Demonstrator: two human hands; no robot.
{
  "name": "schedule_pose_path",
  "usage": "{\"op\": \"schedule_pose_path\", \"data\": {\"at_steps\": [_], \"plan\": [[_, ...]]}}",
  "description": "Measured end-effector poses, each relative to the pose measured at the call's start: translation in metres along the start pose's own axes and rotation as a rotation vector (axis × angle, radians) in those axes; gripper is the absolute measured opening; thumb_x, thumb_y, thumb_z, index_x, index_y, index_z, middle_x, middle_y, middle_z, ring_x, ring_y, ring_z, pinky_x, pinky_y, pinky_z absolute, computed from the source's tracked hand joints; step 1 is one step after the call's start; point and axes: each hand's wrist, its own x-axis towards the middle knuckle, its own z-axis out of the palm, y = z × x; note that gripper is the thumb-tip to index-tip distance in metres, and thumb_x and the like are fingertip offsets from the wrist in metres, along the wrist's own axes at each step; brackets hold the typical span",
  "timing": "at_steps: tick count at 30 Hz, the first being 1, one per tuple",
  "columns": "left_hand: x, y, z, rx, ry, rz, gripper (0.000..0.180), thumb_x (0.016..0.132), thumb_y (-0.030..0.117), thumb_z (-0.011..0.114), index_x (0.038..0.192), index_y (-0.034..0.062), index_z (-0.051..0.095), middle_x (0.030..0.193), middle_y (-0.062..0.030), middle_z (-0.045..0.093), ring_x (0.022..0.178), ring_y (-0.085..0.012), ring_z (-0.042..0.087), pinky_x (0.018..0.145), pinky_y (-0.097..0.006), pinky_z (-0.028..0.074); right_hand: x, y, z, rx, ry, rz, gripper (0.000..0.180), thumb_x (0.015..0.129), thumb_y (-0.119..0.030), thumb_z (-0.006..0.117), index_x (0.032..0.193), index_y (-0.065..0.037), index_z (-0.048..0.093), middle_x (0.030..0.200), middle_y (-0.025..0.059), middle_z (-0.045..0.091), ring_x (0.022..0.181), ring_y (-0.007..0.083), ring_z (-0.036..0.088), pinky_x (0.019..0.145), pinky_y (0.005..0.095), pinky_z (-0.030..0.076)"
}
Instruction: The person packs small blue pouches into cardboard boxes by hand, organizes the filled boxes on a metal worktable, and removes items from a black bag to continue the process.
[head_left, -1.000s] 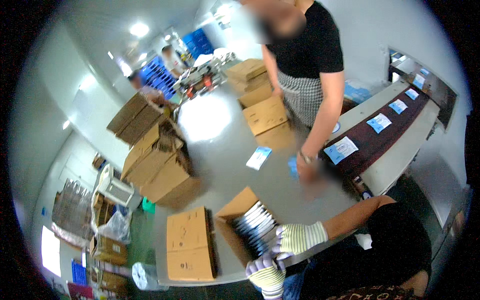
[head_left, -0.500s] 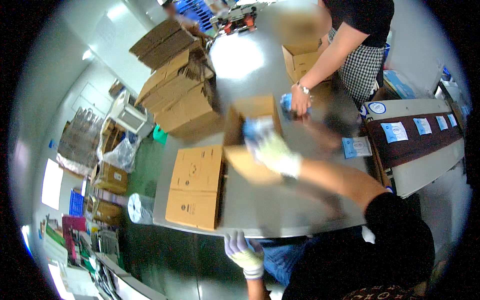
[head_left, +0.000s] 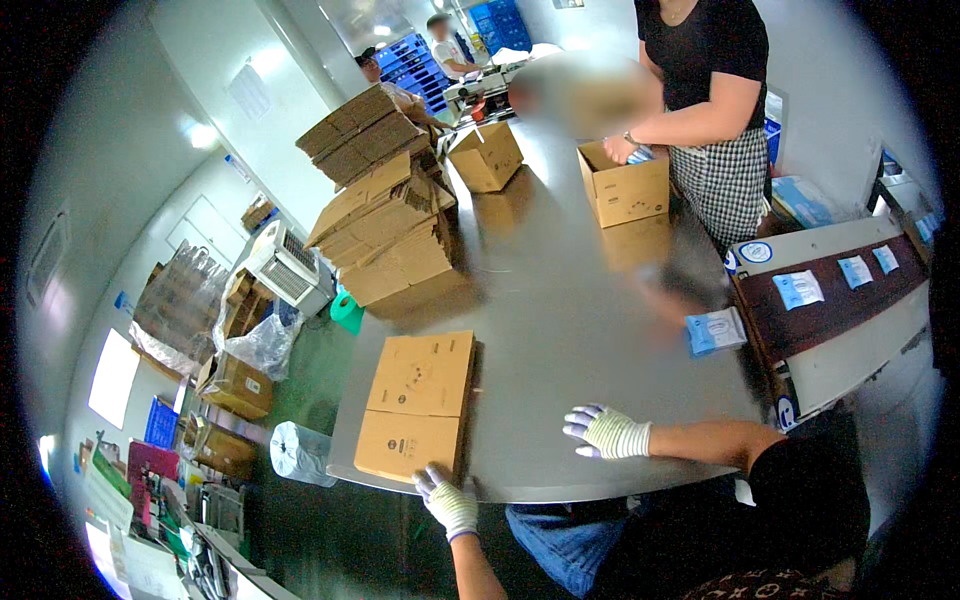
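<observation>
**Gloved hands at the flat carton on the steel worktop**

The left hand (head_left: 449, 502), in a white knit glove, sits at the near edge of the flattened brown cardboard carton (head_left: 418, 405), fingers curled over the carton's near corner and touching it; whether they actually pinch the board, I cannot tell. The carton lies flat on the grey steel worktop (head_left: 560, 330), stretching away from those fingers toward the far side.

Over to the right hand (head_left: 607, 433), also in a white knit glove with bluish fingertips: fingers spread wide, palm down, pressed flat on bare steel, holding nothing. The carton lies to the left of these fingers, apart from them.

Beyond the right fingers and off to their right, a small pale blue packet (head_left: 715, 331) rests near the worktop's edge. Further right runs a dark conveyor belt (head_left: 830, 305) carrying more pale packets.

Far ahead of both hands, a tall leaning stack of flattened brown cartons (head_left: 385, 215) stands on the worktop. Past it, two open brown boxes: one (head_left: 487, 157) at the far end, another (head_left: 625, 185) at the far right, where a person in a black top and checked apron (head_left: 715, 110) has a hand at the box rim.

Left of the left fingers, below the worktop, a white roll (head_left: 297, 452) stands on the green floor (head_left: 330, 350).
</observation>
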Motion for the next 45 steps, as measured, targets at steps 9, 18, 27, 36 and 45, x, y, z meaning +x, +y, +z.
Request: {"op": "schedule_pose_path", "data": {"at_steps": [9,18,27,36,45], "plan": [[-0.005,-0.011,0.017,-0.114,0.209,0.104,0.021,0.080,0.012,0.055,0.099,0.0052,0.060,0.095,-0.0162,0.061,0.093,-0.0350,0.058,0.080,-0.045,0.047,-0.023,-0.017,0.009,0.229,0.136,-0.101,0.039,0.079,-0.025,0.059,0.113,-0.006,0.056,0.124,0.0208,0.051,0.121,0.0393,0.043,0.102,0.0497,0.036],[0.026,-0.006,0.040,-0.028,0.423,0.175,0.017,0.084,0.020,0.051,0.088,0.0084,0.063,0.088,-0.0110,0.059,0.088,-0.0270,0.057,0.077,-0.041,0.046,-0.014,-0.005,0.030,0.092,0.267,-0.231,0.041,0.088,-0.019,0.056,0.125,-0.004,0.050,0.133,0.0192,0.046,0.125,0.0375,0.041,0.106,0.0469,0.033],[0.057,0.011,0.057,-0.133,0.411,-0.010,0.023,0.085,0.020,0.048,0.091,0.0055,0.065,0.097,-0.0187,0.060,0.099,-0.0349,0.055,0.091,-0.049,0.042,-0.018,-0.002,0.025,0.043,0.225,-0.162,0.037,0.092,-0.020,0.050,0.126,-0.005,0.050,0.134,0.0178,0.046,0.126,0.0343,0.041,0.108,0.0442,0.032],[0.048,0.022,0.015,-0.094,0.389,0.192,0.019,0.083,0.020,0.050,0.086,0.0094,0.066,0.090,-0.0117,0.061,0.089,-0.0281,0.058,0.084,-0.044,0.044,-0.022,0.006,0.022,0.045,0.197,-0.130,0.038,0.091,-0.020,0.053,0.127,-0.005,0.050,0.134,0.0173,0.047,0.125,0.0342,0.043,0.107,0.0429,0.033],[0.014,0.105,-0.183,-0.518,0.779,0.399,0.012,0.073,0.014,0.056,0.079,0.0045,0.061,0.074,-0.0145,0.058,0.066,-0.0300,0.059,0.060,-0.039,0.048,0.039,0.233,-0.032,1.304,0.391,0.492,0.042,0.099,-0.015,0.042,0.139,0.000,0.040,0.143,0.0153,0.041,0.132,0.0236,0.038,0.112,0.0329,0.026]]}}
